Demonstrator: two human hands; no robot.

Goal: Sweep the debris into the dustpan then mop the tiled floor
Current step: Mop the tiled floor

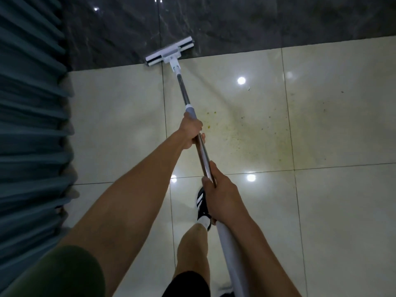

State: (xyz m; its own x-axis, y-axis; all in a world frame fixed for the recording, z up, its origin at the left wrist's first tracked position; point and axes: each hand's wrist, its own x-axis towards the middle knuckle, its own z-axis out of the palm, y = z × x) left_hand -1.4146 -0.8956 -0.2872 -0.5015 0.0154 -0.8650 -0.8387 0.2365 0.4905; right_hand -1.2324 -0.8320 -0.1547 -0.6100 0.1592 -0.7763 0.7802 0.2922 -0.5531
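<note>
The mopping step looks to be in hand: both hands are wrapped tight around the flat mop [188,108], the left hand [191,131] closed on the pole just below the grey collar, the right hand [218,189] closed further up the steel shaft, just above the white grip sleeve. The mop's white head [170,51] lies flat on the floor at the far edge of the pale tiled floor [120,116], where the pale tiles meet the dark marble-look strip [235,22]. Just to the right of the pole, a yellowish stain with dark specks [252,133] is spread over one tile, so the next move probably calls for pulling the head back and steering it right across that patch. No dustpan, bucket or other container is in view, so nothing can be said of their contents. Blue pleated curtains [32,125] hang along the left.
</note>
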